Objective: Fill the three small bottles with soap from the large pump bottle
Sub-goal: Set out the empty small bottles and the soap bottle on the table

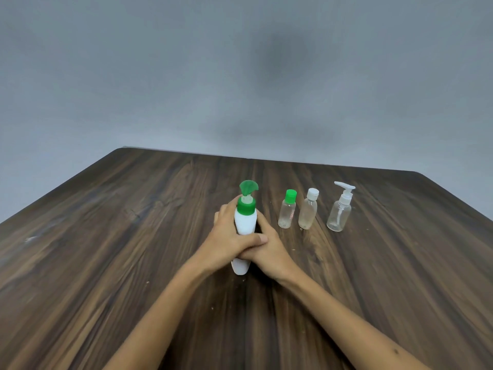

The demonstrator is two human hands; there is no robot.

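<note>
A large white pump bottle with a green collar and green pump head stands upright at the table's middle. My left hand wraps its left side and my right hand wraps its right side, thumbs overlapping in front. To its right stand three small clear bottles in a row: one with a green cap, one with a white cap, and one with a white pump top. All three are capped, upright and look nearly empty.
The dark wooden table stretches wide on both sides; its far edge meets a plain grey wall. Small crumbs dot the wood near the bottles.
</note>
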